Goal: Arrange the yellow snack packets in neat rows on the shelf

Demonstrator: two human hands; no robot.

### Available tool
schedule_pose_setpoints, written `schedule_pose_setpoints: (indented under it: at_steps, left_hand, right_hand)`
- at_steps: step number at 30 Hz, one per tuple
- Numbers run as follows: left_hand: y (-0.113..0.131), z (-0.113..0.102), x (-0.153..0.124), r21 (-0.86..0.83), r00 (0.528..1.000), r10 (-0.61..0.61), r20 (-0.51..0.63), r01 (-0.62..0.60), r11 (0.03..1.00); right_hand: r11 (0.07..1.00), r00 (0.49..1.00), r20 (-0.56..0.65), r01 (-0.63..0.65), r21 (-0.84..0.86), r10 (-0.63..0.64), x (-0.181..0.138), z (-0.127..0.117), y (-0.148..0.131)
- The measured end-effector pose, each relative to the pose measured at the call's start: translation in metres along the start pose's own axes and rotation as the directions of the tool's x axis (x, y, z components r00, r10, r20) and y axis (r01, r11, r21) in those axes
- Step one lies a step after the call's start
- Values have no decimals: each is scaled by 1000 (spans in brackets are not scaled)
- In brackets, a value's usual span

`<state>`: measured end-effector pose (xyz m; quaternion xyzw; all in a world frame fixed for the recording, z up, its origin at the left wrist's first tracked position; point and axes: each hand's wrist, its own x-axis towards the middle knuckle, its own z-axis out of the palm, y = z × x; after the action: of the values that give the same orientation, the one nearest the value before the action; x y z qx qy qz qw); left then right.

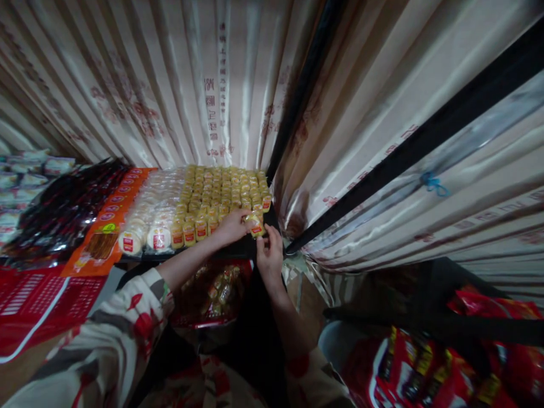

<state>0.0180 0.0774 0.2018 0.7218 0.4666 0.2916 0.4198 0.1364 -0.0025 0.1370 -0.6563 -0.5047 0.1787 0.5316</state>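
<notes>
A small yellow snack packet with a red label is between my hands, over the front right corner of the display. My left hand pinches its left side. At its lower right edge, the thumb and fingers of my right hand close on the packet. Rows of similar yellow packets stand tightly lined up just behind and left of my hands. Left of them lie clear-wrapped round pale snacks in rows, with red labels on the front ones.
Orange snack bags and dark glossy packets lie farther left. Below the table edge sits an open red bag of wrapped pieces. Red bags fill the lower right. A black pole slants before the pale curtain.
</notes>
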Motion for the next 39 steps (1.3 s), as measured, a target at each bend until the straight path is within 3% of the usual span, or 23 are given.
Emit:
schedule_pose_setpoints:
  at_steps: [4, 8, 15, 21, 29, 39]
  left_hand:
    - [23, 8, 41, 242, 991, 125, -55, -109, 964]
    - [37, 18, 75, 409, 982, 188, -7, -169, 897]
    - [25, 40, 112, 641, 976, 194, 96, -210, 738]
    - [11, 52, 121, 714, 969, 197, 150, -244, 656]
    - [3, 61, 119, 703, 981, 192, 5, -140, 697]
    - [4, 53, 120, 719, 986, 155, 55, -147, 679]
  right_hand:
    - [976, 987, -45, 144, -165, -154, 22, -1, 3]
    - [970, 980, -54, 180, -164, -191, 41, 3, 15]
    - [976, 989, -47, 128, -177, -138, 63, 13, 40]
    - [978, 995, -7, 99, -184, -102, 71, 26, 59]
    - [969, 990, -21, 131, -209, -139, 79, 35, 72]
    - [987, 995, -21, 91, -136, -94, 77, 39, 76]
